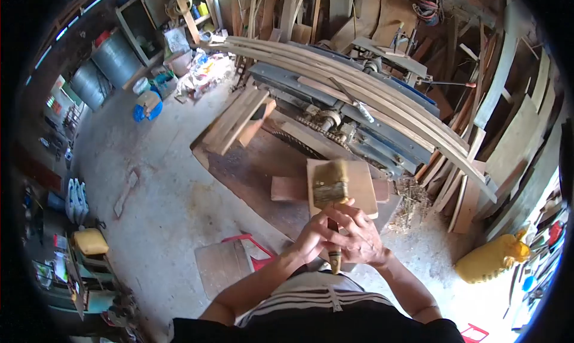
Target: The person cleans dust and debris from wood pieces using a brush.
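Note:
A wide paint brush (330,184) with pale bristles is held upright in front of my body, its dark handle pointing down toward me. My left hand (314,235) is wrapped round the handle from the left. From the right, my right hand (359,235) closes over the same handle, and the fingers of both hands overlap. Behind the bristles lies a flat light wooden board (359,184) with rounded corners. It rests across a reddish wood piece (288,188) on the brown work surface (239,175).
Long planks (359,80) lie across a metal machine (335,119) ahead. Short timber (236,119) sits at the surface's left end. A yellow sack (490,259) stands at right; a red-framed chair (224,268) is at lower left. Boards lean along the back wall.

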Demonstrator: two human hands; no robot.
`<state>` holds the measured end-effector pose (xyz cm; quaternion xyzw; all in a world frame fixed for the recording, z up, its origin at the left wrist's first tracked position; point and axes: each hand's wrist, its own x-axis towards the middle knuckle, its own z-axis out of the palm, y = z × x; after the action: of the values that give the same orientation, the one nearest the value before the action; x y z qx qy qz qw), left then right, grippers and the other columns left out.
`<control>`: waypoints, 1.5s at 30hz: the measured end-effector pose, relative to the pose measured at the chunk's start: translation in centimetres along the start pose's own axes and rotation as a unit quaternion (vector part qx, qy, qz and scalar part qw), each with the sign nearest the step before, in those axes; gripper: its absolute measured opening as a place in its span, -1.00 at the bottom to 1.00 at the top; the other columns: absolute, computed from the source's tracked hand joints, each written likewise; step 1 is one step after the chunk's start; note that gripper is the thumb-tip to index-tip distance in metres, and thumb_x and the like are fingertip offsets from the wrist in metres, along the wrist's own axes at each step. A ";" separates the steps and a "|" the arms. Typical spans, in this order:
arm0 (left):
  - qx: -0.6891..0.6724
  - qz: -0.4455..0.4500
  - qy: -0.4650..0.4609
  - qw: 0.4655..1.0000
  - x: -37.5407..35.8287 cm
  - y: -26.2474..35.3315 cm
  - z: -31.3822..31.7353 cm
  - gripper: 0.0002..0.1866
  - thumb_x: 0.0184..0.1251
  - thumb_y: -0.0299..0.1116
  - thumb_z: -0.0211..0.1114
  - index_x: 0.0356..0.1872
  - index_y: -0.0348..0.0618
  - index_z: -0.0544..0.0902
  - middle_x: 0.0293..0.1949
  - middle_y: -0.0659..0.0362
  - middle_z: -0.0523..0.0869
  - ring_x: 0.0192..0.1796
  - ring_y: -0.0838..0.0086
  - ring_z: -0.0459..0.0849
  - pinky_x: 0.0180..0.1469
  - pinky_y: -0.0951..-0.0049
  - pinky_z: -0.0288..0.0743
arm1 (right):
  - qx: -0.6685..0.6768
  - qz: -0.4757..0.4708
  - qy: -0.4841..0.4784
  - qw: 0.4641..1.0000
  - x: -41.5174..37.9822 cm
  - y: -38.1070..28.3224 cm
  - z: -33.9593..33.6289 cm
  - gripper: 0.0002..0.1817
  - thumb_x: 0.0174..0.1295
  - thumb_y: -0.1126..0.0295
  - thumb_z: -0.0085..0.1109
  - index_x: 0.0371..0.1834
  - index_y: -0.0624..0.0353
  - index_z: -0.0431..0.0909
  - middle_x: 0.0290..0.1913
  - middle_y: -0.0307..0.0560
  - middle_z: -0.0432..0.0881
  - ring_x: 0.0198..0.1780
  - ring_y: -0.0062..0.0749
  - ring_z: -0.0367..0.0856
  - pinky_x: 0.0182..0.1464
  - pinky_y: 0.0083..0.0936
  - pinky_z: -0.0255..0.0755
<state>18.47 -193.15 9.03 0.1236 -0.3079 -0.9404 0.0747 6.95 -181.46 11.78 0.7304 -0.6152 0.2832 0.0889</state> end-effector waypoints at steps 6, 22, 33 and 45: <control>0.036 -0.087 0.057 0.994 0.3 -4.1 -1.7 -0.56 0.53 -0.04 0.13 0.21 -0.15 0.51 0.05 0.17 0.64 0.06 0.44 0.63 0.08 0.38 0.56 | 0.007 0.120 0.074 0.990 -2.6 0.0 -1.6 -0.54 -0.09 0.44 0.38 -0.01 0.06 0.64 -0.04 -0.16 0.60 -0.13 -0.26 0.63 -0.23 -0.43 0.62; 0.775 0.273 0.080 0.564 8.1 5.2 -17.1 -0.14 0.26 0.05 0.39 0.42 -0.26 0.26 0.20 -0.15 0.49 0.12 -0.10 0.50 0.10 -0.09 0.41 | -0.024 0.411 0.101 0.906 -1.0 5.3 0.0 -0.78 0.37 0.32 0.22 -0.06 0.18 0.73 -0.19 -0.04 0.78 -0.37 -0.38 0.75 -0.37 -0.46 0.60; 0.676 0.180 0.050 0.713 12.3 5.0 -20.2 -0.37 0.14 -0.07 0.48 0.14 -0.27 0.57 -0.15 -0.06 0.74 -0.13 0.03 0.72 -0.03 0.06 0.58 | -0.032 0.361 0.135 0.922 9.3 4.2 9.6 -0.69 0.27 0.40 0.22 0.08 0.08 0.67 -0.27 0.04 0.73 -0.34 -0.11 0.73 -0.25 -0.32 0.61; 0.697 0.205 0.032 0.687 11.1 5.7 -19.2 -0.30 0.08 -0.14 0.55 0.18 -0.37 0.53 -0.09 -0.03 0.77 -0.07 0.18 0.77 -0.02 0.25 0.62 | -0.277 0.516 -0.029 0.810 6.2 10.2 6.3 -0.69 0.29 0.20 0.18 0.08 -0.19 0.70 -0.25 -0.01 0.75 -0.33 -0.25 0.77 -0.35 -0.35 0.63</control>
<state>13.50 -210.86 -4.59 0.1035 -0.8897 -0.4118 0.1677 -0.31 -192.00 7.63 0.2574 -0.9563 0.0835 0.1106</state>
